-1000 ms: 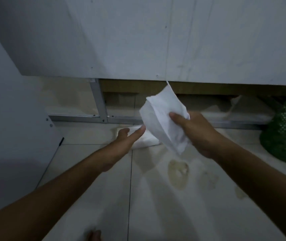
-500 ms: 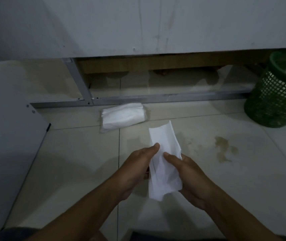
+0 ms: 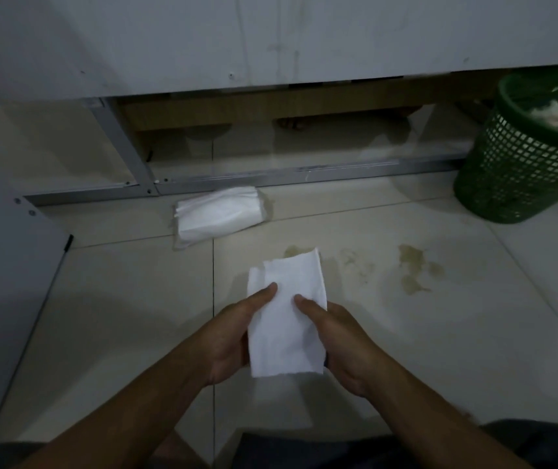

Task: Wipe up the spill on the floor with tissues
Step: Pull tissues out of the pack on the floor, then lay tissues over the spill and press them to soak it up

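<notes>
Tiled floor (image 3: 406,350), left hand (image 3: 233,336) and right hand (image 3: 345,343) together gripping folded tissue (image 3: 286,319), thumbs on top.

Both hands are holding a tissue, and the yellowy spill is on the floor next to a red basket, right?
Not quite. The basket is green, not red, as the head view shows. The rest is right: the left hand and right hand both hold the tissue, and the yellowy spill is on the floor.

White folded tissue (image 3: 286,319), white tissue pack (image 3: 218,216) at centre, yellowish-brown spill (image 3: 414,269) on pale cream floor tiles (image 3: 118,299), dark green lattice-mesh basket (image 3: 521,164) upper right, grey-white panel (image 3: 271,38) along top
</notes>
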